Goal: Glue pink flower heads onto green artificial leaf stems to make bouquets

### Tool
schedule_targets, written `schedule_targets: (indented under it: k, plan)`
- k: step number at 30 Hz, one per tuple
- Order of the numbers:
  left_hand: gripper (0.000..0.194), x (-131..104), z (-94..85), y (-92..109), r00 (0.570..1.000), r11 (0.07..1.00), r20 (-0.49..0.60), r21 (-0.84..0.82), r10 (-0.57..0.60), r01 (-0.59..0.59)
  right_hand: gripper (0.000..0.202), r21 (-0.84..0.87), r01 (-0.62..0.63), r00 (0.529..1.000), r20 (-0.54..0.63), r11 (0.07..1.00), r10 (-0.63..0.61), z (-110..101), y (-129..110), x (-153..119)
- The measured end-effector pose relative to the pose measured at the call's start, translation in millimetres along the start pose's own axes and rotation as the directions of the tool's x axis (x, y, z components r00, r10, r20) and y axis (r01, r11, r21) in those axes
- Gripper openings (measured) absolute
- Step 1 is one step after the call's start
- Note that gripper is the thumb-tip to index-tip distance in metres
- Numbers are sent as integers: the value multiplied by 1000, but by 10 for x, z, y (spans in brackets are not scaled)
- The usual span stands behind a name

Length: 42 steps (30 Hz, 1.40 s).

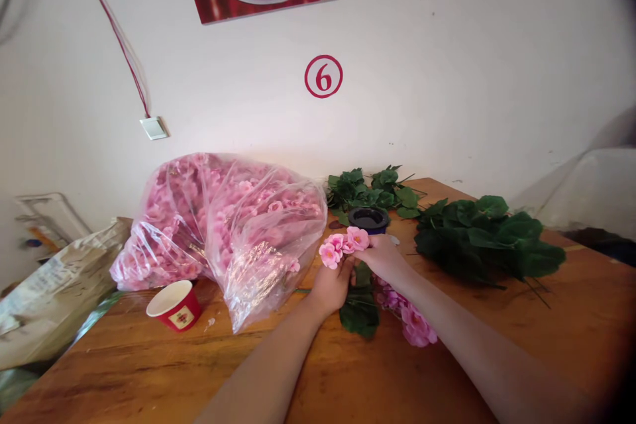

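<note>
Above the middle of the table, my left hand and my right hand meet, both closed on a spray of artificial flowers. Small pink blossoms stick out over the fingers of both hands. Dark green leaves hang below, between my wrists. Larger pink flowers show under my right forearm, which partly covers them. The stem and the fingertips are mostly hidden. Just behind my right hand stands a dark round container.
A clear plastic bag of pink blossoms fills the back left of the wooden table. Near it stands a red paper cup. Green leaf bunches lie at the back and right. The wall rises behind.
</note>
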<state>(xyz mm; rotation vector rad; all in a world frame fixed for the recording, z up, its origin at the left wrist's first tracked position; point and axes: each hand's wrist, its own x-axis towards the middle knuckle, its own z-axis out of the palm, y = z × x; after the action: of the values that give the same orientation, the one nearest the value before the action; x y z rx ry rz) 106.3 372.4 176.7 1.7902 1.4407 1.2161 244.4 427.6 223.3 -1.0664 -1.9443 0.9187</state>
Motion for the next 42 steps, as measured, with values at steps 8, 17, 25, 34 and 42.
schedule_targets:
  k: [8,17,25,34,42]
  plan:
    - [49,35,-80,6,997,999,65,-15,-47,48,16,50,139,979,140,989,-145,-13,17,15]
    - [48,28,-43,14,996,997,45,-10,-80,80,12,-175,221,975,61,959,-214,37,70,39]
    - [33,39,-50,53,999,978,-3,-205,-43,41,16,-60,145,988,67,988,-141,29,68,53]
    - [36,90,-194,106,995,893,97,-449,-1,45,33,469,2,999,-32,883,14,-20,20,65]
    - [34,88,-200,140,988,831,147,-555,42,47,33,542,-65,998,55,838,42,89,62,46]
